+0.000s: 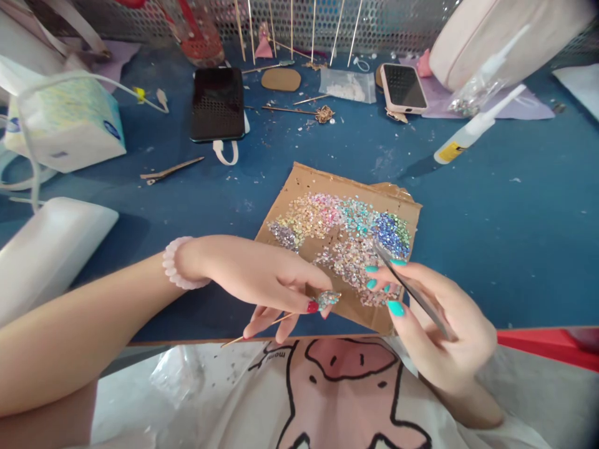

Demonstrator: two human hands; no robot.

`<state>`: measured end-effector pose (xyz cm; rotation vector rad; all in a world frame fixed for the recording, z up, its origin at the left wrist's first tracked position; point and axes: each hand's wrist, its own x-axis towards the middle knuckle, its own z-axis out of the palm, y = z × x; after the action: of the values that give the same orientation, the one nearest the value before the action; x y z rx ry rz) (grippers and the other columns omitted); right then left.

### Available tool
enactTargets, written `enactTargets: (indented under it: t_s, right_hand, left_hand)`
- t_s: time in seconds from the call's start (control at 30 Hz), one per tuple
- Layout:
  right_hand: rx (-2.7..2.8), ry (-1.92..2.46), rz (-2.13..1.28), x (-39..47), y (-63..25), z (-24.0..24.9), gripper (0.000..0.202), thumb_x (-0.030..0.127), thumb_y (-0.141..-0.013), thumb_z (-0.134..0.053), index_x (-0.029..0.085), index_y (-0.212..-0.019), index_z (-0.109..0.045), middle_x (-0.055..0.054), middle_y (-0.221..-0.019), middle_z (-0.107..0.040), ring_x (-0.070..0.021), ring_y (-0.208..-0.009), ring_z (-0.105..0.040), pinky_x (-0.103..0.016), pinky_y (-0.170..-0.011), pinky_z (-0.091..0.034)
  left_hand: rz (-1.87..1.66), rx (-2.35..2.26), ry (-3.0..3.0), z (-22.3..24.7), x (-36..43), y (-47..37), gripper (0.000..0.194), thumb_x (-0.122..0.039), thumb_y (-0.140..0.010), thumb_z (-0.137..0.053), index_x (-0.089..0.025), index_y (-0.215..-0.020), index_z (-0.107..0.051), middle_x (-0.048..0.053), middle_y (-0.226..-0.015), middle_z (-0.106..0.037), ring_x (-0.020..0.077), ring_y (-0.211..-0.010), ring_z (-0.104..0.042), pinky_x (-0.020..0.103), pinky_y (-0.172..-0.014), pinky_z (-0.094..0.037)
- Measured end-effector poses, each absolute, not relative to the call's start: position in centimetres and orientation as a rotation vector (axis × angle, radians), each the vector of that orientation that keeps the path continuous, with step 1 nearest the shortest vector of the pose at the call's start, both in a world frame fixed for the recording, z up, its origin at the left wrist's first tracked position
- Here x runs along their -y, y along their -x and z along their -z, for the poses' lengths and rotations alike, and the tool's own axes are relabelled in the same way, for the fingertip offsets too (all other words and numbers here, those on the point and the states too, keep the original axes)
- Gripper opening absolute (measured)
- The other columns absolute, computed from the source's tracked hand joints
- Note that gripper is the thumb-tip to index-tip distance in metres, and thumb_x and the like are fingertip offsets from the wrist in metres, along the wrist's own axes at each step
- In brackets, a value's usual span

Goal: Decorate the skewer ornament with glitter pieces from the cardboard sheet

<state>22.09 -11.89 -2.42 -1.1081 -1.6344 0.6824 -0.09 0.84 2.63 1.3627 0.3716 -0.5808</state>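
My left hand [257, 271], red-nailed and wearing a pale pink beaded bracelet [172, 263], pinches a thin wooden stick [233, 342]. At the stick's tip, between thumb and finger, sits a small ornament [329, 300] studded with turquoise and silvery gems. In my right hand [452, 318], with turquoise nails, metal tweezers [416, 292] point up and left, tips over the gems near the blue pile; whether they hold a gem I cannot tell. Beneath both hands lies a cardboard sheet [299, 176] bearing rhinestones [355, 265] in pink, yellow, turquoise, blue, green and silver patches.
A glue bottle [456, 146] stands at the right, near a pink-edged phone [403, 88]. Behind the cardboard are a black phone [218, 104], a hair clip [172, 169] and a small plastic bag [347, 85]. A tissue pack [65, 128] is at the left. Several upright sticks [313, 31] line the back.
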Motion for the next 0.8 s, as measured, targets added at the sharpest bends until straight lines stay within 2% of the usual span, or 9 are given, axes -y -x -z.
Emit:
enactTargets:
  t_s: [0.2, 0.37, 0.5, 0.7, 0.8]
  right_hand:
    - [1.610, 1.136, -0.688, 11.9, -22.1, 2.3, 0.055, 0.004, -0.083, -0.059, 0.022, -0.135, -0.052, -0.007, -0.117, -0.069, -0.0203, -0.100, -0.069, -0.036, -0.089, -0.060]
    - [1.630, 1.174, -0.525, 11.9, -22.3, 2.2, 0.031, 0.013, -0.088, -0.059, 0.022, -0.117, -0.064, -0.006, -0.093, -0.075, -0.0218, -0.076, -0.072, -0.036, -0.067, -0.061]
    - [1.682, 1.122, -0.438, 11.6, -22.6, 2.1, 0.014, 0.019, -0.088, -0.061, 0.023, -0.099, -0.068, -0.003, -0.078, -0.072, -0.0201, -0.069, -0.067, -0.037, -0.065, -0.058]
    - [1.750, 1.250, -0.454, 10.7, -22.6, 1.5, 0.022, 0.012, -0.082, -0.067, 0.023, -0.101, -0.066, -0.003, -0.085, -0.068, -0.0183, -0.076, -0.066, -0.032, -0.066, -0.055]
    - [1.779, 1.204, -0.483, 10.2, -22.3, 1.4, 0.021, 0.008, -0.081, -0.067, 0.023, -0.096, -0.066, -0.001, -0.080, -0.066, -0.0171, -0.073, -0.064, -0.031, -0.066, -0.053]
  left_hand:
    - [0.577, -0.369, -1.358, -2.5, -0.8, 0.2, 0.014, -0.021, -0.102, -0.033, -0.021, -0.101, -0.047, 0.002, -0.078, -0.072, 0.0089, -0.043, -0.061, 0.015, -0.045, -0.044]
    - [0.585, -0.373, -1.359, -2.7, -0.9, 0.2, 0.013, -0.022, -0.102, -0.033, -0.021, -0.102, -0.046, 0.003, -0.082, -0.072, 0.0085, -0.044, -0.060, 0.017, -0.049, -0.046]
    - [0.594, -0.372, -1.340, -2.6, -0.9, 0.3, 0.013, -0.023, -0.102, -0.034, -0.022, -0.102, -0.046, 0.002, -0.081, -0.071, 0.0081, -0.043, -0.059, 0.016, -0.046, -0.045]
    - [0.598, -0.358, -1.338, -2.6, -0.9, 0.1, 0.014, -0.020, -0.101, -0.032, -0.022, -0.094, -0.044, 0.002, -0.084, -0.071, 0.0070, -0.043, -0.058, 0.017, -0.048, -0.045]
    - [0.581, -0.353, -1.355, -2.7, -0.8, 0.2, 0.015, -0.020, -0.101, -0.032, -0.021, -0.091, -0.042, 0.001, -0.083, -0.071, 0.0064, -0.042, -0.057, 0.016, -0.047, -0.043]
